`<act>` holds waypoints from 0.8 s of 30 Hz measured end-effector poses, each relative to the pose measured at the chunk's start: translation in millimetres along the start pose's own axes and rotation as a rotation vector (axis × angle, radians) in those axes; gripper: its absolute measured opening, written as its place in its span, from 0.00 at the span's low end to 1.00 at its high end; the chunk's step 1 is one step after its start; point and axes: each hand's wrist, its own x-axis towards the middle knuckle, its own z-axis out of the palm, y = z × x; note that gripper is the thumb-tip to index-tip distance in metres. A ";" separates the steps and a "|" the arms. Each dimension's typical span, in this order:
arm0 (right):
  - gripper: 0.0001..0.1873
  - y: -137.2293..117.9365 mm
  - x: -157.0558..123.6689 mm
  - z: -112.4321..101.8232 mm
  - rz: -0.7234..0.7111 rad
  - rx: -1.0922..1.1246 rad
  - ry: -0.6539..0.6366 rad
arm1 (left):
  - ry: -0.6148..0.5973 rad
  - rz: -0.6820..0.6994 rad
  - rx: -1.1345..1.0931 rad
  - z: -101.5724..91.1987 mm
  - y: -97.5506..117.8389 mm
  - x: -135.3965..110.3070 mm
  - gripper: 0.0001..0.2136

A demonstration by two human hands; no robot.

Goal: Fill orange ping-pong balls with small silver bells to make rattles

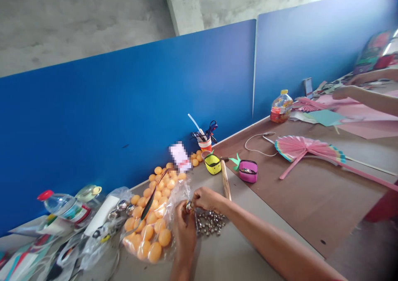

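My left hand (184, 228) and my right hand (205, 199) meet at the table's near edge, fingers pinched together on a small silver bell (188, 206). Just below them lies a pile of silver bells (209, 223) on the grey table (236, 248). To the left sits a clear plastic bag of orange ping-pong balls (152, 223), touching my left hand. A wooden stick (225, 184) lies just behind my right hand.
A yellow pouch (213, 164), a pink pouch (248, 171) and a cup of scissors (205, 142) stand by the blue partition (124, 106). A pink paper fan (298, 148) lies on the brown board. Bottles (66, 204) at left. Another person's arms (367, 92) work at far right.
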 end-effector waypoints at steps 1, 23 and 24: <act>0.06 -1.3 -1.0 0.2 -0.027 -0.040 0.016 | -0.022 -0.007 0.008 -0.1 -1.3 0.1 0.16; 0.21 0.6 -13.7 -17.8 -0.230 -0.780 -0.128 | -0.065 -0.016 0.043 -5.6 -2.3 4.2 0.20; 0.19 -0.6 -15.6 -13.7 -0.242 -0.827 -0.108 | -0.066 -0.014 0.042 -5.7 -2.9 4.6 0.20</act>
